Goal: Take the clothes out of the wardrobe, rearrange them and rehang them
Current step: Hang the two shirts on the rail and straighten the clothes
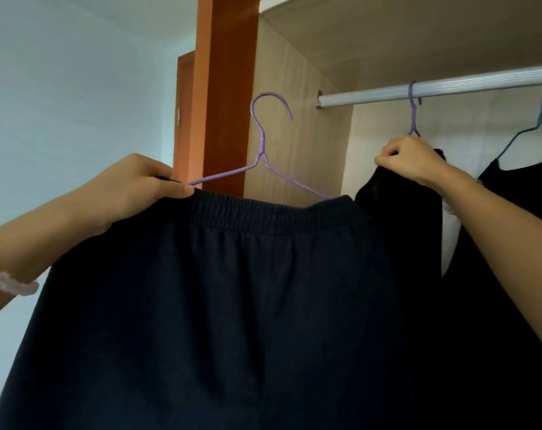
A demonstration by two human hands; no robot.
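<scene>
Left hand (130,187) is up in front of the wardrobe, fingers (182,190) pinched shut on the waistband corner of the navy trousers (220,299) and the left tip of the purple hanger (263,156). The trousers hang from that hanger, out in the open air, clear of the rail (434,90). The hook points up and curls right, toward the rail, which lies above and to the right of it. Right hand (409,158) is over at the rail side, fingers closed on the shoulder of a black garment (400,231) that hangs from a second purple hanger (413,110) already hooked on. Further right, a blue hanger (539,122) carries another dark piece. My read: the left hand is the one to lift and carry the hook right, onto the bare stretch of rail left of the black garment, while the right hand holds that garment aside.
</scene>
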